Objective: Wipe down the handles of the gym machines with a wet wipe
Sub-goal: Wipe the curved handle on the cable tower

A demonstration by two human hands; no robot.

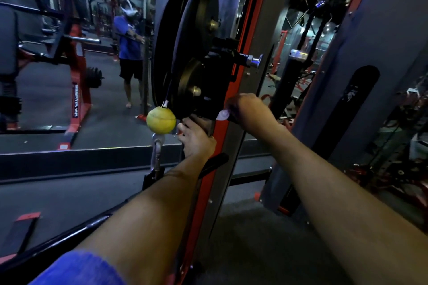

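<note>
Head view: yellow ball (161, 119) beside pulleys (196, 53)

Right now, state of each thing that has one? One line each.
Left hand: curled round the black carriage handle beside the red upright.
Right hand: fingers curled, holding white wet wipe.
White wet wipe: crumpled, pressed against the carriage.
Yellow ball cable stopper: hanging up against the black pulley wheel.
Silver carabiner: closed, hanging below the ball.
</note>
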